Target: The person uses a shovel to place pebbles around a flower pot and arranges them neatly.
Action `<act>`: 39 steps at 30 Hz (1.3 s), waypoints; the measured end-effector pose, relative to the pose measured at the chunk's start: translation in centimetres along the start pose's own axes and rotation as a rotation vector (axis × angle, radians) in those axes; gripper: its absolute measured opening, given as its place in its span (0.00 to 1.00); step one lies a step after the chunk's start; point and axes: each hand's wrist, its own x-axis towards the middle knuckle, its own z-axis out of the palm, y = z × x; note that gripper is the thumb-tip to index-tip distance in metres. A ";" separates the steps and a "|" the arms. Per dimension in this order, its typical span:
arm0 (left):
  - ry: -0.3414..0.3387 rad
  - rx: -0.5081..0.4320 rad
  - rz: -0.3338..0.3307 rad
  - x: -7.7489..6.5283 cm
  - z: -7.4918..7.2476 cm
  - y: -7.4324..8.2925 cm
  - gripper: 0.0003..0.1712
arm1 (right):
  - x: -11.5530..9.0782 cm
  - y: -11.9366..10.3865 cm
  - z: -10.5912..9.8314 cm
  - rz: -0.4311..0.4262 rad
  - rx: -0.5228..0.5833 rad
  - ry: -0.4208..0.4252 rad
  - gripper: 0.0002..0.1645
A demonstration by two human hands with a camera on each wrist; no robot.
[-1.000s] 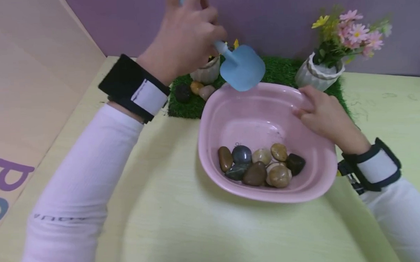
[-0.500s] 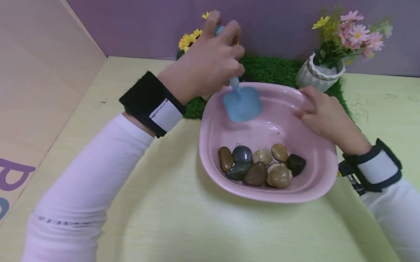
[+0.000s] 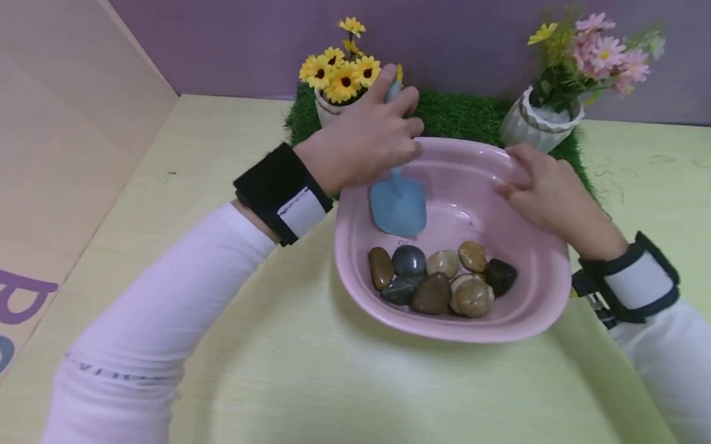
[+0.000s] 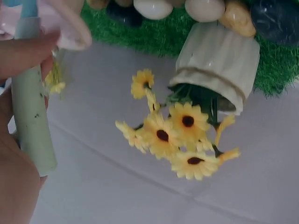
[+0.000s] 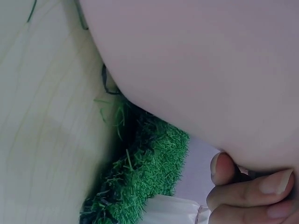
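So the blue shovel [image 3: 399,210] just dropped from above the far rim into the pink basin [image 3: 540,300], putting its blade near the stones [image 3: 431,293], probably within scooping reach. Left hand [image 3: 364,140] is curled round the handle; right hand [image 3: 551,192] grips the rim (steadying it, I'd guess). Basin's toward the table's [image 3: 267,382] far edge.

The left grip [image 3: 371,133] holds a blue shovel [image 3: 398,207] by its handle, blade pointing down inside the pink basin [image 3: 528,288]; contact between blade and basin floor cannot be determined. The right grip [image 3: 551,199] holds the basin rim at the far right corner. Smooth stones [image 3: 433,293] are grouped at the near side of the basin. Behind it, a green turf mat [image 3: 460,117] on the desk [image 3: 291,394] carries two flowerpots: yellow flowers [image 3: 343,82] left, mainly pink flowers [image 3: 607,53] right.
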 end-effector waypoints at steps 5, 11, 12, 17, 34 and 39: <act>0.040 0.051 0.009 0.3 1.2 0.8 0.15 | 0.0 -0.1 0.0 0.003 0.000 -0.001 0.33; 0.076 0.100 -0.012 0.5 2.4 0.7 0.13 | 0.0 0.0 0.0 -0.002 -0.002 0.003 0.33; 0.073 0.098 -0.012 0.5 2.4 0.5 0.13 | 0.0 0.0 0.0 -0.003 -0.003 0.005 0.33; 0.081 0.073 0.028 1.0 2.5 0.0 0.14 | 0.0 0.1 0.0 -0.009 -0.005 0.017 0.31; 0.128 0.012 0.047 0.7 4.9 0.5 0.14 | 0.1 -0.3 -0.2 -0.007 0.000 -0.001 0.32; 0.113 -0.026 0.063 0.7 5.1 0.5 0.14 | 0.2 -0.3 0.0 -0.006 0.001 -0.012 0.33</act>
